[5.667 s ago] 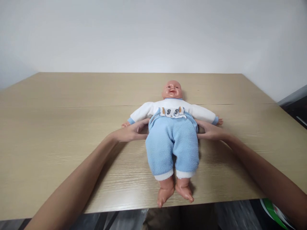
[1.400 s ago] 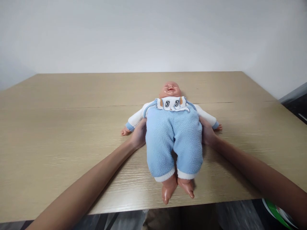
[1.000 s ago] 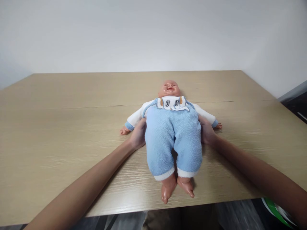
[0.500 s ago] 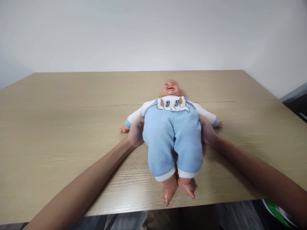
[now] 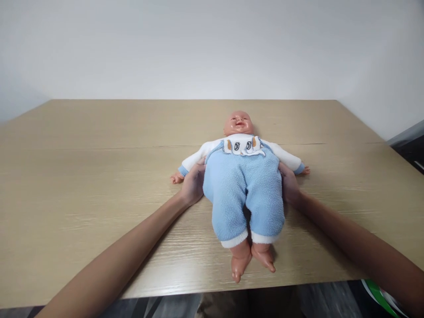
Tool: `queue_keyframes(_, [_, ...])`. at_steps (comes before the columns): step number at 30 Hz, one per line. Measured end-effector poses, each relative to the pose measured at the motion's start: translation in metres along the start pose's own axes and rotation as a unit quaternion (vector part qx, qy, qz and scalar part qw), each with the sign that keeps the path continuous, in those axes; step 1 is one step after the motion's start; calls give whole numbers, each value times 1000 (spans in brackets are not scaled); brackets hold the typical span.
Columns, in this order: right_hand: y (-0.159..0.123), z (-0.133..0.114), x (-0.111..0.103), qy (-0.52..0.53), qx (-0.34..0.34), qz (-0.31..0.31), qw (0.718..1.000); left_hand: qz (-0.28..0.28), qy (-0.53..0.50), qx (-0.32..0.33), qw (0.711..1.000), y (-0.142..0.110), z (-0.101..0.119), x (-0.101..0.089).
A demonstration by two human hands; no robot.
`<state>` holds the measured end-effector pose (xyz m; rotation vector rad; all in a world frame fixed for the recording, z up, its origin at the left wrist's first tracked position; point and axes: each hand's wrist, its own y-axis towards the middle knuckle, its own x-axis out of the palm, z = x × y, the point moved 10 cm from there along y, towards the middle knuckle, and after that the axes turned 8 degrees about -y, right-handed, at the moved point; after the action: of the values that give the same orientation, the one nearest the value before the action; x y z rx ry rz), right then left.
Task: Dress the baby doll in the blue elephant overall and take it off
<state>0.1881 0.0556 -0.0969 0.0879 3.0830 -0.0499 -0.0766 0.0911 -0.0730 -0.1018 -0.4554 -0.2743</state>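
A baby doll point(image 5: 245, 176) lies on its back on the wooden table, its head toward the far side and its bare feet toward me. It wears fuzzy light-blue overalls with an elephant face on the chest and a white long-sleeved top. Both doll arms stretch outward. My left hand point(image 5: 194, 183) grips the doll's side under its arm, the fingertips hidden behind the clothing. On the other side, my right hand point(image 5: 289, 183) holds the torso in the same way, with most of its fingers tucked out of sight.
The wooden table point(image 5: 99, 185) has a thin seam across it and meets a pale wall point(image 5: 198, 48) at the back. A dark object point(image 5: 410, 143) stands beyond its right edge. Below the front right edge is a green and white item point(image 5: 379, 296).
The doll and both my hands sit slightly farther right in view, partly because the camera has shifted a little. My hold on the doll looks the same.
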Motion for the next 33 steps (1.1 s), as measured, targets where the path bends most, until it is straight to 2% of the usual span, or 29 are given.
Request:
queue_keyframes(2, [-3,3,-8,25,24,47,998,4,2,0,1000,1,1,-2])
queue_keyframes(4, [-6,2,-8,39,34,58,997,6,13,-9,1000,2,0,-5])
queue_keyframes(11, [-5,-14,7,45,3,-11,999,0,41,3,999,6,-2,-12])
queue_keyframes(16, [-8,-20,-1,42,-30,-17,999,28,37,69,996,5,8,-23])
queue_keyframes(19, [-9,-28,-4,67,-57,-23,996,29,82,112,990,4,16,-25])
queue_keyframes(23, [-5,-36,-6,39,-50,-40,997,33,159,168,972,1,25,-24])
queue_keyframes(26, [5,-51,-12,0,-45,-38,998,57,200,224,952,-4,34,-26])
queue_keyframes(28, [14,-64,-15,9,-47,-46,998,68,227,260,936,-8,41,-27])
queue_keyframes(31, [34,-83,-11,27,-46,-80,995,61,265,294,916,-13,45,-26])
queue_keyframes(33, [48,-85,-6,-17,-27,-90,995,52,281,308,907,-15,46,-25])
